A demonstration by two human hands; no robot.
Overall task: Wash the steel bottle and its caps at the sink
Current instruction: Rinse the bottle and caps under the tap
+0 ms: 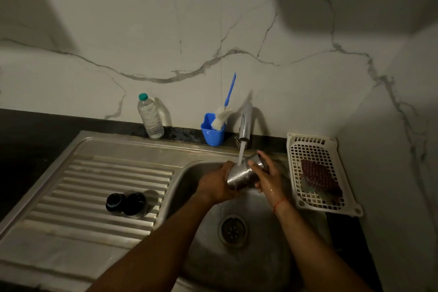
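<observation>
— Both hands hold the steel bottle (241,174): the left hand (216,185) curls round its near-left end, and the right hand (269,176) wraps its fingers over the far-right end.
— Where is it?
— Over the sink basin (260,256), tilted with the right end higher, just under the tap (245,125). The water stream (240,156) lands on its side between the two hands.
— And the caps?
— On the ribbed drainboard (94,173) left of the basin, well apart from the hands: a left cap (115,201) and a right cap (135,204), both dark, side by side (touching or not, I cannot tell in this dim light).
— Anything else?
— A plastic water bottle (150,117) stands upright at the far wall. A blue cup (212,131) just left of the tap holds a bottle brush (222,116). Right of the basin, a white basket (315,142) holds a dark red scrubber (320,178). A red thread (279,203) circles the right wrist.
</observation>
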